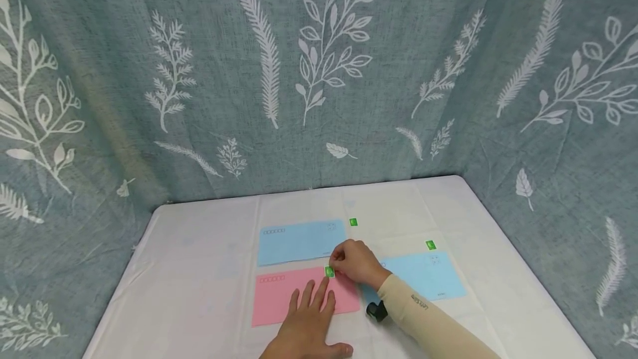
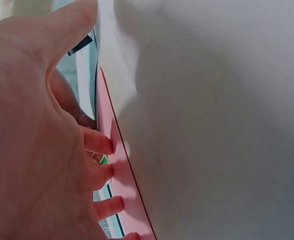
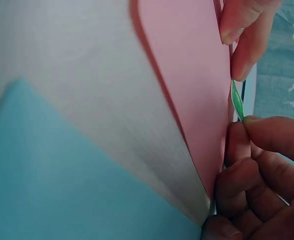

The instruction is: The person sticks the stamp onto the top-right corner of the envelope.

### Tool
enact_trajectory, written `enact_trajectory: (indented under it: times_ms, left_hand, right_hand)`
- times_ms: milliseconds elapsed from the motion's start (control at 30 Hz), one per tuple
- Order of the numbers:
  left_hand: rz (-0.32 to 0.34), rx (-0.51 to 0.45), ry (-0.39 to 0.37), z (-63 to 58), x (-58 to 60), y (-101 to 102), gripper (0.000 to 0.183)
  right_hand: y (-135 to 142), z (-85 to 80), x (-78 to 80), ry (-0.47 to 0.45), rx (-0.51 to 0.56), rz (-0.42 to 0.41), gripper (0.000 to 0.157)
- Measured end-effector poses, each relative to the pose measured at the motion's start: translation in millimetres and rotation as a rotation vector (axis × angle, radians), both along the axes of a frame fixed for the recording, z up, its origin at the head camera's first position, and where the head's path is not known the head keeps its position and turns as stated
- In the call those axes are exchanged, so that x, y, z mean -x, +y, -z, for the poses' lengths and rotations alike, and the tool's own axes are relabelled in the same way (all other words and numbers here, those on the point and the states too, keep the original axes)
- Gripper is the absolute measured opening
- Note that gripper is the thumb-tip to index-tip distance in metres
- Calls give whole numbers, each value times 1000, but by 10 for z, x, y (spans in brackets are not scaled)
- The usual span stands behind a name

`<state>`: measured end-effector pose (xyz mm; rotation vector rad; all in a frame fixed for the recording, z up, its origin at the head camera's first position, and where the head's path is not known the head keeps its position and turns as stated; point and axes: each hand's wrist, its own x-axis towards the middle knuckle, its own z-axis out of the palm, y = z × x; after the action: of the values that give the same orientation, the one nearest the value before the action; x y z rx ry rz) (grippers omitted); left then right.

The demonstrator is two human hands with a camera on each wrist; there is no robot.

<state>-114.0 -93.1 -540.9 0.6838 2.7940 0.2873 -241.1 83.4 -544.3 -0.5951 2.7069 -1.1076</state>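
A pink envelope [image 1: 294,292] lies flat with printed boxes at its upper left. My left hand [image 1: 310,320] rests on it with fingers spread and straight, one fingertip right at the lower edge of a green stamp [image 1: 329,271] near the envelope's upper right corner. My right hand [image 1: 356,262] reaches in from the right and pinches the edge of that stamp between thumb and index finger. In the right wrist view, the stamp [image 3: 238,101] bends up between the pinching fingers and the left fingertips [image 3: 249,55].
A blue envelope [image 1: 299,245] lies behind the pink one, another blue envelope [image 1: 423,276] to the right, partly under my right arm. One green stamp [image 1: 353,222] lies by the back envelope, another green stamp [image 1: 431,245] above the right one. A small black object [image 1: 376,311] shows beside the right forearm.
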Motion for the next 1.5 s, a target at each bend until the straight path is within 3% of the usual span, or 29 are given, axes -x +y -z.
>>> enact_trajectory:
  times_ms: [167, 667, 967, 1500]
  left_hand:
    - [-4, -5, 35, -21, -4, -3, 115]
    - [-13, 26, 7, -65, 18, 19, 115]
    - [5, 47, 48, -50, -13, -12, 115]
    - [28, 52, 39, -64, -2, -32, 113]
  right_hand:
    - [-15, 17, 19, 17, -32, 0, 11]
    - [-5, 71, -8, 98, -59, -58, 19]
    - [-5, 69, -7, 71, -77, -79, 14]
    - [-6, 65, 23, 64, -87, -87, 11]
